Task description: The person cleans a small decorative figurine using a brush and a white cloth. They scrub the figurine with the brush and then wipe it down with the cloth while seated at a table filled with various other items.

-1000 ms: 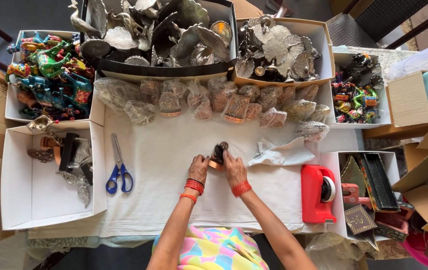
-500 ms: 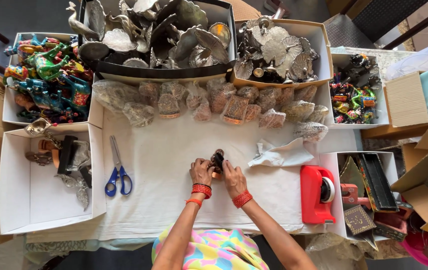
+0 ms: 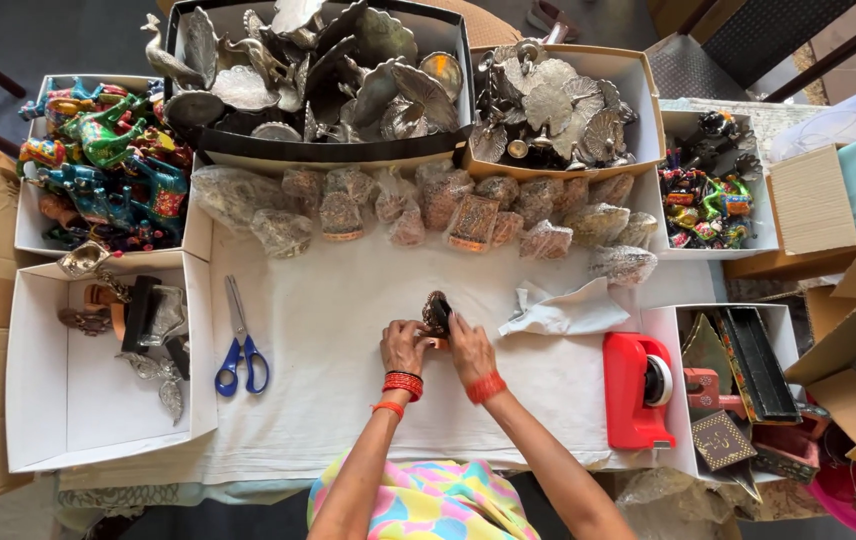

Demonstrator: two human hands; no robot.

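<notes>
Shifted slightly toward the body since 1 second ago, with the small dark figurine (image 3: pixel 436 312) now held a little lower over the white cloth (image 3: pixel 328 400); nothing else on the table moved. Held between both hands at the centre of the cloth, long axis roughly upright and tipped a touch away from the body. Left hand (image 3: pixel 403 347) just below and left of it, fingers curled together under its base; right hand (image 3: pixel 468 348) just below and right, thumb and fingers pinching its side. Both hands touching it, about equally near, so neither clearly leading. Whether the fingertips behind the piece are pressed or loose: cannot tell.

Just right of the hands, a crumpled white sheet (image 3: pixel 568 312), near but apart from the figurine. Farther right, a red tape dispenser (image 3: pixel 636 390) at the cloth's edge. Well to the left, blue-handled scissors (image 3: pixel 241 345), blades pointing away from the body. Beyond the hands, a row of plastic-wrapped pieces (image 3: pixel 468 215), then 2 boxes of silver metal birds (image 3: pixel 348 80). Left side: a box of bright painted animals (image 3: pixel 98 160) and a white box (image 3: pixel 48 420) holding a few items. Between hands and crumpled sheet, no obstacle; bare cloth all around the figurine.
</notes>
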